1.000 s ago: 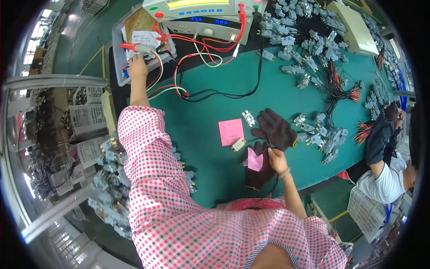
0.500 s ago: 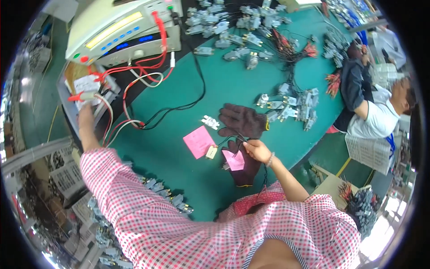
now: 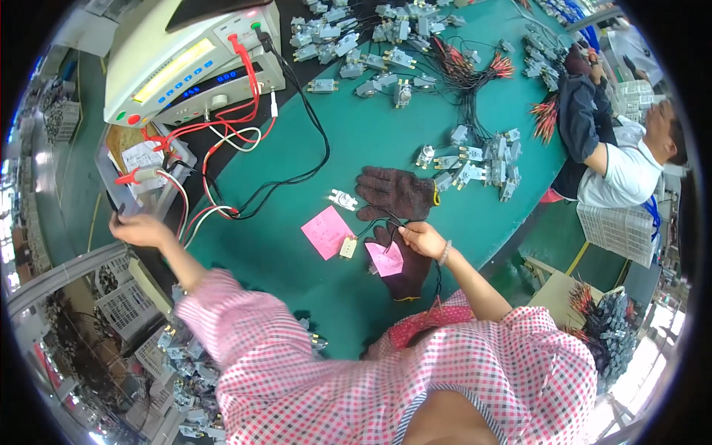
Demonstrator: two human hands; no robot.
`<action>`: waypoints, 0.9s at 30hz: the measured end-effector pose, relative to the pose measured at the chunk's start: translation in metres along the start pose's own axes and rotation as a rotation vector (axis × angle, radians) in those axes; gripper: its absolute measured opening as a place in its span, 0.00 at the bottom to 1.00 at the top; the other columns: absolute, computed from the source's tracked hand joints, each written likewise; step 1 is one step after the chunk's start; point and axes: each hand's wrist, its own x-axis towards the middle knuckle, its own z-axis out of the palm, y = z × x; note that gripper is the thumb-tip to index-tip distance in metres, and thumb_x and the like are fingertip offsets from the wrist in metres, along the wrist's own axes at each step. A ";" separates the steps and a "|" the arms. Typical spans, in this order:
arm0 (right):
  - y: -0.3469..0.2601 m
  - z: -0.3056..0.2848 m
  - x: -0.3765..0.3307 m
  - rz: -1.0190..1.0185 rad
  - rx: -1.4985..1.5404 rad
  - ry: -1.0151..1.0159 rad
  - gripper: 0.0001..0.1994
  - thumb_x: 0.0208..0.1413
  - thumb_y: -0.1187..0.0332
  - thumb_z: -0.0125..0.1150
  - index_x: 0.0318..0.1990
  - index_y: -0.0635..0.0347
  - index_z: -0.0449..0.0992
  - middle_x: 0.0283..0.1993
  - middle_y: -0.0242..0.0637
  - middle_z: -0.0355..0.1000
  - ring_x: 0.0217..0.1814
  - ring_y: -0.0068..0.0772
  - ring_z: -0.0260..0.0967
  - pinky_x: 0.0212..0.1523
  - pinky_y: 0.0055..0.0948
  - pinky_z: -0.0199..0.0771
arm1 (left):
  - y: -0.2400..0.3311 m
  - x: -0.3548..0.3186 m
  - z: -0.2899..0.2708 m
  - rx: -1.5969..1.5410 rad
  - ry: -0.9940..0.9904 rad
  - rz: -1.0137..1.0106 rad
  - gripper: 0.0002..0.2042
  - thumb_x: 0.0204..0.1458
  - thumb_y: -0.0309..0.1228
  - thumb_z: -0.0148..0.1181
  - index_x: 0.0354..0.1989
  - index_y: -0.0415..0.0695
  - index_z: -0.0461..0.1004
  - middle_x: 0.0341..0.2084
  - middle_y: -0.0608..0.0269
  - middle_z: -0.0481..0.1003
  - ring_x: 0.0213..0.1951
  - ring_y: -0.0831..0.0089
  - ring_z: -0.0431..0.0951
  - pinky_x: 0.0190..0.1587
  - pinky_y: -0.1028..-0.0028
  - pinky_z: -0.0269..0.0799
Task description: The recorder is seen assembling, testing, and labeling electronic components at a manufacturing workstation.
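Note:
My left hand (image 3: 139, 230) is stretched out to the left, beside the grey bin. Its fingers are closed on a slim dark object (image 3: 115, 213), too small to make out its kind. My right hand (image 3: 423, 241) pinches thin black wires (image 3: 391, 220) over the lower dark work glove (image 3: 411, 278). At the wires' end a small cream-coloured connector (image 3: 347, 248) rests at the corner of a pink paper note (image 3: 328, 233). A folded pink note (image 3: 386, 259) lies on that glove. Above it is a second dark glove (image 3: 397, 194), with a small white-and-metal part (image 3: 342, 199) next to it.
Two stacked bench instruments (image 3: 193, 67) stand at the upper left, with red, white and black leads trailing onto the green table (image 3: 289, 163). The grey bin (image 3: 111, 167) holds papers and a red clip. Grey wired parts (image 3: 482, 163) lie in piles. Another person (image 3: 623, 170) sits at right.
My left hand has come out of the grey bin and moved down and toward me, now with a slim dark object. My right hand stays at the wires. The view has shifted slightly.

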 end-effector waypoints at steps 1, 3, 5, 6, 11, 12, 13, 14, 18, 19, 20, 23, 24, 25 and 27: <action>-0.002 0.004 0.002 0.011 -0.013 -0.012 0.20 0.60 0.57 0.49 0.21 0.60 0.67 0.16 0.27 0.60 0.18 0.17 0.56 0.19 0.21 0.56 | 0.030 -0.003 -0.026 -0.089 0.126 0.003 0.12 0.58 0.30 0.44 0.41 0.31 0.63 0.34 0.43 0.70 0.37 0.49 0.71 0.45 0.57 0.64; 0.002 -0.002 0.003 0.118 -0.026 -0.033 0.17 0.57 0.55 0.52 0.29 0.62 0.69 0.15 0.30 0.61 0.17 0.28 0.60 0.22 0.27 0.64 | 0.095 -0.037 -0.070 -0.209 0.108 -0.111 0.10 0.60 0.32 0.45 0.38 0.34 0.62 0.32 0.50 0.68 0.34 0.59 0.70 0.40 0.64 0.67; 0.005 0.006 -0.004 -0.066 -0.358 0.160 0.17 0.55 0.55 0.55 0.34 0.62 0.67 0.19 0.35 0.63 0.21 0.36 0.63 0.25 0.32 0.66 | 0.152 -0.082 -0.119 -0.515 -0.185 -0.213 0.10 0.61 0.33 0.45 0.36 0.36 0.62 0.28 0.58 0.66 0.30 0.71 0.67 0.33 0.74 0.66; 0.005 0.013 -0.010 -0.227 -0.691 0.340 0.18 0.53 0.55 0.57 0.40 0.62 0.66 0.24 0.40 0.64 0.24 0.43 0.65 0.28 0.37 0.69 | 0.201 -0.105 -0.154 -0.674 -0.350 -0.359 0.09 0.59 0.31 0.47 0.34 0.37 0.63 0.27 0.61 0.66 0.29 0.73 0.66 0.32 0.73 0.65; -0.081 0.012 -0.126 -0.941 -0.465 -0.208 0.18 0.43 0.67 0.59 0.44 0.59 0.69 0.39 0.47 0.67 0.41 0.47 0.66 0.41 0.36 0.69 | 0.302 -0.179 -0.297 -0.915 -1.050 0.135 0.11 0.48 0.29 0.59 0.38 0.37 0.74 0.32 0.54 0.71 0.35 0.60 0.71 0.39 0.66 0.67; -0.079 0.011 -0.134 -1.016 -0.482 -0.322 0.13 0.42 0.70 0.59 0.38 0.61 0.71 0.33 0.47 0.70 0.34 0.46 0.68 0.35 0.35 0.70 | 0.322 -0.176 -0.320 -0.937 -1.068 0.140 0.12 0.46 0.29 0.61 0.40 0.41 0.75 0.31 0.57 0.71 0.35 0.61 0.70 0.40 0.67 0.65; -0.077 0.007 -0.150 -1.098 -0.371 -0.322 0.09 0.39 0.72 0.58 0.31 0.63 0.71 0.23 0.45 0.69 0.23 0.46 0.66 0.27 0.36 0.67 | 0.330 -0.178 -0.333 -0.875 -1.084 0.201 0.12 0.46 0.29 0.62 0.40 0.42 0.76 0.32 0.58 0.70 0.37 0.61 0.68 0.42 0.67 0.64; -0.070 0.004 -0.161 -1.095 -0.369 -0.340 0.09 0.39 0.72 0.58 0.31 0.63 0.71 0.23 0.45 0.69 0.23 0.46 0.66 0.27 0.36 0.67 | 0.332 -0.181 -0.350 -0.799 -1.100 0.249 0.13 0.45 0.29 0.62 0.41 0.44 0.77 0.33 0.59 0.69 0.38 0.62 0.67 0.43 0.67 0.63; -0.047 -0.013 -0.209 -0.806 -0.304 -0.464 0.10 0.39 0.74 0.55 0.33 0.63 0.72 0.23 0.45 0.70 0.23 0.41 0.67 0.25 0.34 0.66 | 0.344 -0.193 -0.386 -0.776 -1.131 0.232 0.12 0.48 0.29 0.60 0.42 0.45 0.77 0.39 0.60 0.67 0.43 0.62 0.63 0.47 0.67 0.60; -0.038 -0.015 -0.212 -0.860 -0.308 -0.399 0.10 0.40 0.74 0.56 0.34 0.63 0.72 0.23 0.45 0.70 0.22 0.38 0.66 0.25 0.33 0.66 | 0.349 -0.196 -0.392 -0.870 -1.200 0.180 0.12 0.49 0.31 0.58 0.42 0.45 0.77 0.40 0.58 0.67 0.44 0.60 0.63 0.48 0.65 0.59; -0.031 -0.017 -0.220 -0.907 -0.310 -0.327 0.11 0.40 0.74 0.56 0.35 0.64 0.73 0.22 0.45 0.69 0.22 0.35 0.66 0.26 0.32 0.67 | 0.354 -0.201 -0.400 -0.970 -1.273 0.123 0.13 0.49 0.33 0.57 0.43 0.45 0.76 0.41 0.57 0.66 0.45 0.59 0.62 0.49 0.63 0.59; -0.016 -0.029 -0.251 -0.847 -0.011 -0.186 0.08 0.48 0.76 0.58 0.37 0.65 0.73 0.31 0.31 0.71 0.32 0.20 0.65 0.33 0.23 0.67 | 0.361 -0.217 -0.419 -0.948 -1.326 -0.037 0.18 0.55 0.32 0.52 0.54 0.41 0.64 0.45 0.49 0.64 0.49 0.54 0.66 0.47 0.65 0.66; -0.012 -0.035 -0.254 -0.775 0.120 -0.215 0.06 0.51 0.76 0.58 0.37 0.64 0.73 0.32 0.28 0.71 0.34 0.18 0.65 0.33 0.21 0.67 | 0.365 -0.222 -0.423 -0.937 -1.319 -0.090 0.19 0.56 0.31 0.51 0.55 0.40 0.62 0.45 0.48 0.64 0.48 0.53 0.68 0.45 0.66 0.68; -0.010 -0.042 -0.264 -0.736 0.179 -0.140 0.04 0.54 0.72 0.58 0.36 0.63 0.74 0.30 0.26 0.70 0.32 0.14 0.64 0.31 0.16 0.65 | 0.364 -0.226 -0.427 -0.909 -1.455 -0.122 0.18 0.56 0.29 0.51 0.54 0.38 0.61 0.44 0.46 0.66 0.45 0.54 0.72 0.44 0.65 0.70; -0.009 -0.055 -0.275 -0.584 0.231 -0.172 0.06 0.56 0.71 0.57 0.32 0.64 0.73 0.26 0.27 0.70 0.27 0.13 0.64 0.27 0.14 0.64 | 0.367 -0.237 -0.434 -0.843 -1.527 -0.083 0.14 0.56 0.30 0.50 0.48 0.37 0.63 0.39 0.44 0.71 0.40 0.51 0.75 0.42 0.62 0.70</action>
